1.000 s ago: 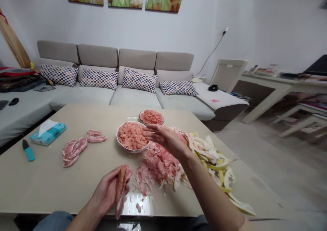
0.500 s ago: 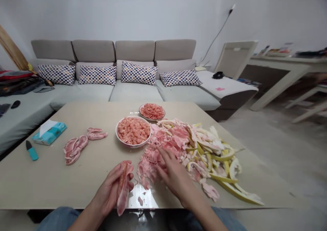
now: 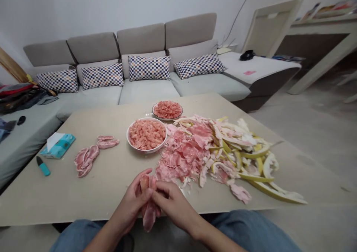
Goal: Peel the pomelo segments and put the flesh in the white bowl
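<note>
Both hands work together at lower centre: the left hand [image 3: 131, 198] cradles a pomelo segment [image 3: 149, 216] while the right hand [image 3: 174, 203] pinches closely over its skin, keeping it low. A heap of peel [image 3: 181, 155] lies just beyond, right of a bowl of pulp [image 3: 146, 151].

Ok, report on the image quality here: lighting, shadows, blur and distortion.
Head view: soft, even indoor light, no harsh shadows. Head view: wide-angle distortion tilts the sofa and stretches the table toward the frame edges. Head view: the left hand, right hand and the pink pomelo segment they hold look fairly sharp, without strong motion blur.
</note>
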Demonstrator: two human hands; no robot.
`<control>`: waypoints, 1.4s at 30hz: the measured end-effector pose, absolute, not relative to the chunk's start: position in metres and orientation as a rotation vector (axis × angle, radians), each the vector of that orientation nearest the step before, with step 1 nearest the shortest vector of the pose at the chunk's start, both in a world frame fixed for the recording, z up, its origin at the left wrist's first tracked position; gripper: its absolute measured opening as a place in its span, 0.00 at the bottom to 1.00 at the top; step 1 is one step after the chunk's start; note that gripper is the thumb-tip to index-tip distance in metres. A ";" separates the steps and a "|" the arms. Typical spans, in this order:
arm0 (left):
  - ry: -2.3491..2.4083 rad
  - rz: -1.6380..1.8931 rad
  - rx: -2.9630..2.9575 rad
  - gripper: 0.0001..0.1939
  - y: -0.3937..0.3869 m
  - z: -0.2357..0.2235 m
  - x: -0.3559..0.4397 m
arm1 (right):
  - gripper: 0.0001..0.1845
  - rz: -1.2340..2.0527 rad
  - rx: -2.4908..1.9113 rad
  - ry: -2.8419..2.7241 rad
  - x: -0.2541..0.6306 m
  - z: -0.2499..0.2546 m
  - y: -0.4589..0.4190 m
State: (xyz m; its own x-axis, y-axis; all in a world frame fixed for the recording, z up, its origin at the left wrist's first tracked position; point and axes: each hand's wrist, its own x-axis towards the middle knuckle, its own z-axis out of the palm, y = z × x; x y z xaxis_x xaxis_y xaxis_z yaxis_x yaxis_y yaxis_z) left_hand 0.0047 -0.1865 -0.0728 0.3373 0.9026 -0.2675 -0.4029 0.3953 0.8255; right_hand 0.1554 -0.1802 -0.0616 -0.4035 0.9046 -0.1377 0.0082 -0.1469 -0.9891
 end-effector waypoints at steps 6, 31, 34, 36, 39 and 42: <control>0.906 0.954 0.854 0.18 -0.188 -0.069 0.006 | 0.18 1.390 -1.180 -1.502 0.154 -0.065 -0.182; 0.944 0.949 0.593 0.39 -0.192 -0.062 0.010 | 0.18 0.966 -1.181 -1.606 0.160 -0.068 -0.183; 0.911 0.926 0.613 0.43 -0.195 -0.061 0.015 | 0.19 0.945 -1.156 -1.598 0.165 -0.062 -0.181; 0.929 0.994 0.648 0.43 -0.195 -0.062 0.015 | 0.20 1.014 -1.149 -1.593 0.168 -0.058 -0.181; 1.002 1.088 0.715 0.40 -0.194 -0.068 0.012 | 0.19 1.126 -1.195 -1.599 0.167 -0.056 -0.181; 1.083 1.130 0.855 0.35 -0.194 -0.075 0.009 | 0.14 1.188 -1.295 -1.625 0.163 -0.059 -0.181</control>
